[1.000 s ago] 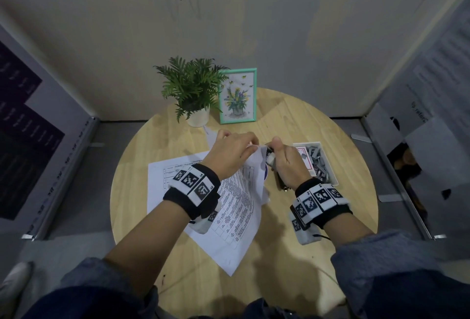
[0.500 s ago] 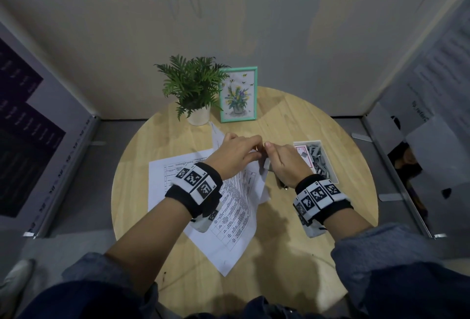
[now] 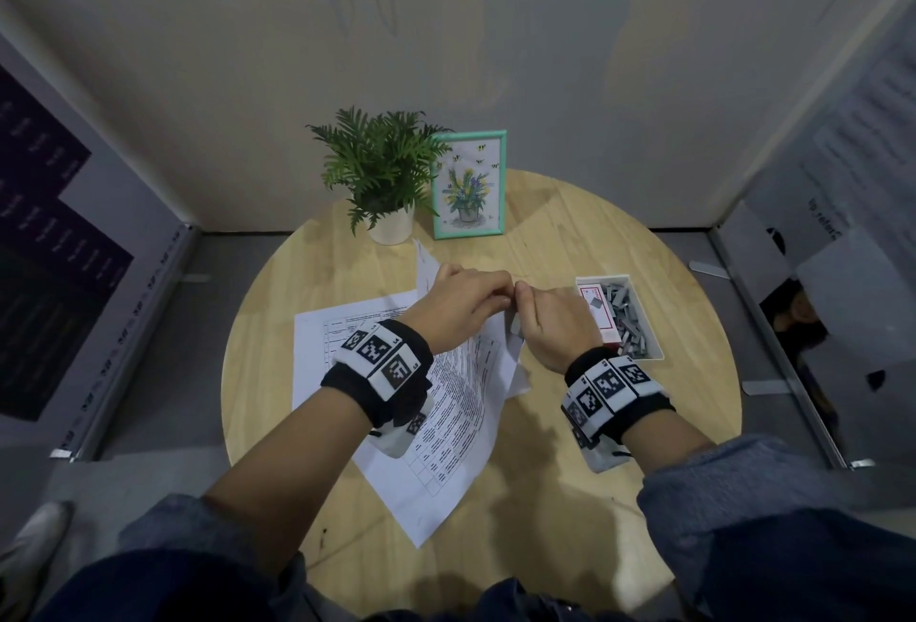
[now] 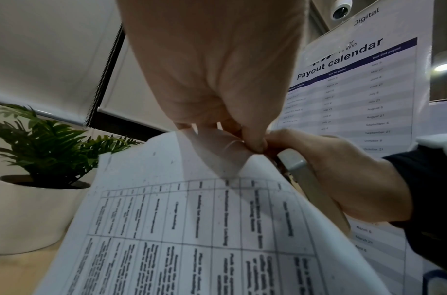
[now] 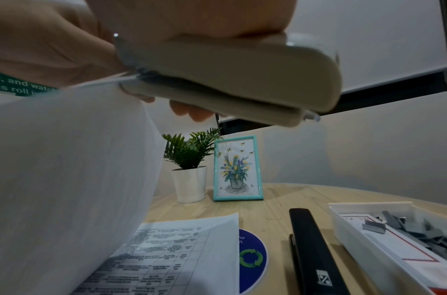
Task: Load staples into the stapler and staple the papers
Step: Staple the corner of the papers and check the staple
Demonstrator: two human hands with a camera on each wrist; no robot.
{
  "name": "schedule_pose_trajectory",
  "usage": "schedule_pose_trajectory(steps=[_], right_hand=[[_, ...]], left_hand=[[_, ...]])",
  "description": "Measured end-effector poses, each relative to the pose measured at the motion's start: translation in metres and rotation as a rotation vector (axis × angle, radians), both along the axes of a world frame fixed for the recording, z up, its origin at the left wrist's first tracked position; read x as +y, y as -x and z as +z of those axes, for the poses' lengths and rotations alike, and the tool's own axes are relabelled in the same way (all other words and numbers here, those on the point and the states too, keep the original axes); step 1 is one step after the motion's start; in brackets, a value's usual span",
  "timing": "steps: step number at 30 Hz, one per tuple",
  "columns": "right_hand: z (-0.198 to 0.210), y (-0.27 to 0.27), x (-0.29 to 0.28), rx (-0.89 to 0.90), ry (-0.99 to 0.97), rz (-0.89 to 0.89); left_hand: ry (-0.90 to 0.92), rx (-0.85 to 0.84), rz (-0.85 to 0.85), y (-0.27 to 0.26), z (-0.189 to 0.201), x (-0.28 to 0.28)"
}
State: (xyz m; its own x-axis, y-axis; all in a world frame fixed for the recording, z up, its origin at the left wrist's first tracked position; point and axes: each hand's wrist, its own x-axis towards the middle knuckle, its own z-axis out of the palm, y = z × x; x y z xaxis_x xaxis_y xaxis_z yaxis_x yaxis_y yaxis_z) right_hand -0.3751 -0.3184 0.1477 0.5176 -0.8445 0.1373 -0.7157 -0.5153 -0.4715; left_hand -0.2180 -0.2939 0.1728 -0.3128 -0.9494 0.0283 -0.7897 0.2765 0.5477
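My left hand [image 3: 466, 299] pinches the top corner of the lifted printed papers [image 4: 192, 219] between thumb and fingers. My right hand [image 3: 550, 324] grips a beige stapler [image 5: 242, 73], thumb on top and fingers underneath. The corner of the papers [image 5: 65, 159] sits between the stapler's arm and base at its front end. In the head view only a grey bit of the stapler [image 3: 514, 324] shows between the hands. Another printed sheet [image 3: 347, 339] lies flat on the round wooden table [image 3: 570, 473].
A white tray [image 3: 644, 354] of loose staples [image 5: 419, 235] and a staple box stands right of my hands. A black stapler [image 5: 310, 249] lies on the table beside it. A potted plant [image 3: 381, 175] and a teal picture frame [image 3: 468, 185] stand at the back.
My hands have drawn together, and the right hand has brought the beige stapler left onto the paper corner that the left hand holds up.
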Motion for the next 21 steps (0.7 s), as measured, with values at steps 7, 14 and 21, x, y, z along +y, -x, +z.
schedule_pose_trajectory(steps=[7,14,21], right_hand=[[-0.001,0.002,0.003,-0.009,-0.029,-0.073],[-0.006,0.025,0.0,-0.374,-0.473,-0.265],[-0.02,0.017,0.018,-0.232,-0.495,-0.099]], left_hand=[[0.007,-0.005,0.029,-0.004,0.0,-0.001],[-0.013,0.083,0.17,-0.024,-0.004,0.0],[0.041,0.165,0.246,-0.024,-0.006,-0.002]])
